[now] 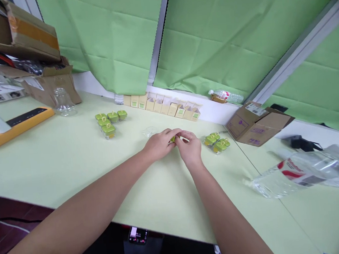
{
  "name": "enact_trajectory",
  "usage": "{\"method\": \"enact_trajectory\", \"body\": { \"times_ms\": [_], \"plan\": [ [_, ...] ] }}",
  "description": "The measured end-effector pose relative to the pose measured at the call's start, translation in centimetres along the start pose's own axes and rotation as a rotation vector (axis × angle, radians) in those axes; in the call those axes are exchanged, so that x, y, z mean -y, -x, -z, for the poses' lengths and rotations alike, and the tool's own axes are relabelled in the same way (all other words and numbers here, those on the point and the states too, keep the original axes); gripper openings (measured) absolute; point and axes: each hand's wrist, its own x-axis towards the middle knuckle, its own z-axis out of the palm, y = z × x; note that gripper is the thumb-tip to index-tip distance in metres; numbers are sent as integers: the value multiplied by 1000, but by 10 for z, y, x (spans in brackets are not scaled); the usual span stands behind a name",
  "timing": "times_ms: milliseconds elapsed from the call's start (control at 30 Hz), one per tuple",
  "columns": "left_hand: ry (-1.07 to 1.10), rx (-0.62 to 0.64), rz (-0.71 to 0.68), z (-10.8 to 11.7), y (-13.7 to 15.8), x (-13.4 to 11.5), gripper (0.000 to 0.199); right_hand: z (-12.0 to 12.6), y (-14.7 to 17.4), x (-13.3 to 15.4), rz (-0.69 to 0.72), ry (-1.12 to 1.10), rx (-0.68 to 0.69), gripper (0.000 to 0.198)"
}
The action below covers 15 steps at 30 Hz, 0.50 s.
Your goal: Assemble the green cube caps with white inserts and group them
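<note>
Over the middle of the table my left hand (160, 144) and my right hand (190, 147) meet, fingers closed around a small green lid (173, 139). Most of that lid is covered by my fingers. Just behind my left hand lies a small clear plastic piece (149, 131), perhaps a cup. Left of my hands stands a group of small clear containers with green lids (108, 129), each lid bearing a yellowish ring. A second group of green-lidded containers (217, 141) is close to the right of my right hand.
Small cardboard boxes (158, 104) line the back wall. A brown carton (255, 123) and a large clear bottle (298, 173) lie at right. Left are a glass jar (63, 102), an orange-edged device (23, 124) and stacked cardboard boxes (33, 32). A phone (138, 235) is below the front edge.
</note>
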Motion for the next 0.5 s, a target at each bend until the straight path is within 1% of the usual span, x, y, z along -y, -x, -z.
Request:
{"method": "enact_trajectory", "body": {
  "times_ms": [100,200,400,500],
  "plan": [
    [-98,-7,29,0,1,-5,53,-1,1,-1,34,-30,2,19],
    [-132,-6,32,1,1,-9,52,1,0,-1,37,-69,14,17],
    [-13,-16,-15,2,1,-7,52,5,0,8,-45,-76,25,17],
    [33,-15,-22,1,0,-6,50,5,0,9,-49,-84,37,17]
  ]
}}
